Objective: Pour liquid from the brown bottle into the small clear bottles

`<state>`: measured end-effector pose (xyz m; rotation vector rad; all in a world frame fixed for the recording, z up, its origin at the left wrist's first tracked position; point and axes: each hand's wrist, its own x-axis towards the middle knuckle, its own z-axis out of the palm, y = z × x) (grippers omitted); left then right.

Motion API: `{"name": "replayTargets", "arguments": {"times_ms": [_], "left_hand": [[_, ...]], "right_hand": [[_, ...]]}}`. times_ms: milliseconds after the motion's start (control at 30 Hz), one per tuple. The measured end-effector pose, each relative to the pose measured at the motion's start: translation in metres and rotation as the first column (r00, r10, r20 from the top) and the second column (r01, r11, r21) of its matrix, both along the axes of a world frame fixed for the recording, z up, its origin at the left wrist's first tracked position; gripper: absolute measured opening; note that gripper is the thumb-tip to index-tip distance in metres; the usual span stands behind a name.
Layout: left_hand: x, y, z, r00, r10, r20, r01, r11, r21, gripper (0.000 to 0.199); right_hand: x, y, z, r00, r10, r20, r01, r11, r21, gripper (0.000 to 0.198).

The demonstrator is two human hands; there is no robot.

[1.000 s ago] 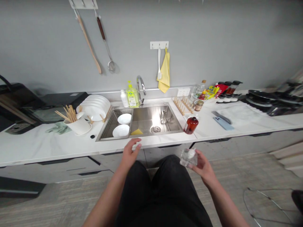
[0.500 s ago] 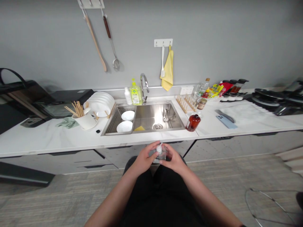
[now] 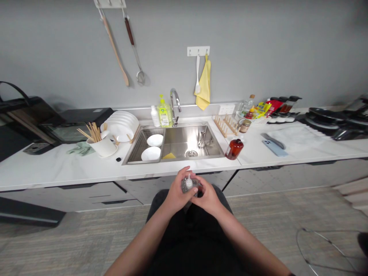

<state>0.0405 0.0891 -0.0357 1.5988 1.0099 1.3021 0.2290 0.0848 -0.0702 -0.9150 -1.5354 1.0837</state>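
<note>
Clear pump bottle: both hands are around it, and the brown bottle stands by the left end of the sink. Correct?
Not quite: the head view shows the brown bottle by the right end of the sink. The left hand and right hand are indeed around the clear pump bottle.

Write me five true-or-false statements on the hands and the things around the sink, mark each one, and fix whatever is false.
1. The left hand and right hand are both at the clear bottle. True.
2. The two bowls are in the right part of the sink. False: they are in the left part.
3. The brown bottle stands to the right of the sink. True.
4. The yellow cloth lies on the counter. False: it hangs from a hook on the wall.
5. The phone lies on the counter to the right of the brown bottle. True.
</note>
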Motion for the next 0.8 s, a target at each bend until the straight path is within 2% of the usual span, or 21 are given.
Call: {"name": "replayTargets", "arguments": {"times_ms": [67, 100, 267, 367, 433, 533, 633, 700, 800], "left_hand": [[-0.005, 0.0, 0.0, 0.992, -0.123, 0.04, 0.124, 0.992, -0.013, 0.077], [-0.007, 0.001, -0.001, 0.988, -0.143, 0.056, 0.145, 0.989, -0.025, 0.077], [-0.01, 0.004, 0.002, 0.997, -0.073, 0.012, 0.073, 0.997, -0.014, 0.078], [-0.015, 0.0, 0.003, 0.979, -0.203, 0.026, 0.204, 0.979, -0.01, 0.075], [-0.018, -0.001, 0.003, 0.968, -0.244, 0.057, 0.246, 0.969, -0.032, 0.069], [-0.019, -0.001, 0.001, 0.988, -0.146, 0.047, 0.148, 0.987, -0.054, 0.062], [-0.019, 0.0, 0.002, 0.995, -0.101, -0.028, 0.1, 0.994, -0.033, 0.07], [-0.023, -0.001, 0.004, 0.983, -0.175, -0.048, 0.174, 0.985, -0.018, 0.075], [-0.031, 0.0, 0.005, 0.96, -0.281, 0.01, 0.281, 0.96, -0.021, 0.064]], "right_hand": [[0.002, -0.001, 0.001, 1.0, 0.02, -0.004, -0.02, 1.0, -0.014, 0.077], [0.003, -0.001, 0.001, 0.999, 0.034, -0.008, -0.034, 0.999, -0.021, 0.078], [0.004, -0.002, 0.001, 0.995, 0.092, -0.037, -0.093, 0.995, -0.028, 0.077], [0.002, -0.001, 0.002, 0.993, 0.102, -0.055, -0.105, 0.993, -0.046, 0.075], [0.003, -0.001, 0.002, 0.994, 0.095, -0.052, -0.098, 0.993, -0.062, 0.076], [0.003, -0.001, 0.001, 0.995, 0.092, -0.047, -0.095, 0.993, -0.075, 0.08], [0.0, -0.002, -0.001, 0.993, 0.108, -0.055, -0.112, 0.991, -0.069, 0.079], [-0.002, -0.001, -0.003, 0.991, 0.121, -0.057, -0.125, 0.99, -0.062, 0.077], [-0.002, -0.001, -0.006, 0.993, 0.111, -0.05, -0.114, 0.992, -0.054, 0.082]]}}
